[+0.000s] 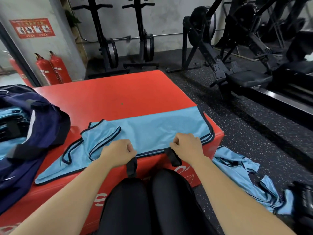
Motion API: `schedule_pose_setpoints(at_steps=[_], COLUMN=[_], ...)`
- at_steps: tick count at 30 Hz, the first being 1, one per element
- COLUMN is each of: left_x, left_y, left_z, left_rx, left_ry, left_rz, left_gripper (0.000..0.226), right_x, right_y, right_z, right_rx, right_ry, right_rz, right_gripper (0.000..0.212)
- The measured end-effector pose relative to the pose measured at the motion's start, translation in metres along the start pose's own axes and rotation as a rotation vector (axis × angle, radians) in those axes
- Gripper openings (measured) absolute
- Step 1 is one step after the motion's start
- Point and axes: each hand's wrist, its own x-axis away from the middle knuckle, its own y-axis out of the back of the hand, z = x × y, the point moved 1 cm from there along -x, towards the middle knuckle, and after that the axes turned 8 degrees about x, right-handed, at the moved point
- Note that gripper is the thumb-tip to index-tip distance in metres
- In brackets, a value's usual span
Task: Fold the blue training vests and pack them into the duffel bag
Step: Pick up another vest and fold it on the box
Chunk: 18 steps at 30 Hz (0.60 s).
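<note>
A light blue training vest [149, 131] with dark trim lies spread across the near part of the red padded box [118, 92]. My left hand [118, 152] pinches its near edge left of centre. My right hand [186, 146] pinches the same edge further right. A navy duffel bag [39, 119] sits open at the left of the box, with folded blue vests [10, 114] showing inside. More blue vests [240, 168] lie in a loose heap on the floor to my right.
Two black strap handles [172, 156] hang on the box's front face by my knees. Rowing machines [237, 68] stand on the speckled floor to the right and behind. Red fire extinguishers [52, 68] stand by the wall at back left.
</note>
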Motion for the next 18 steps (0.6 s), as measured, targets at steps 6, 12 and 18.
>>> schedule_pose_setpoints(at_steps=[6,12,18], left_x=[-0.03,-0.053,-0.048], left_y=[0.001,-0.035,-0.049], left_z=[-0.046,-0.057,-0.051], left_rx=[0.038,-0.396,-0.365], left_ry=[-0.119,-0.243,-0.209], left_rz=[-0.204,0.074,0.092], left_gripper=[0.009,0.069,0.104], right_x=[0.005,0.017,0.005], right_y=[-0.005,-0.024,-0.012], right_z=[0.008,-0.04,-0.053], right_rx=[0.133,0.205,0.172], right_ry=[0.026,-0.176,-0.257], right_rz=[-0.153,-0.045,-0.092], right_gripper=[0.037,0.113,0.1])
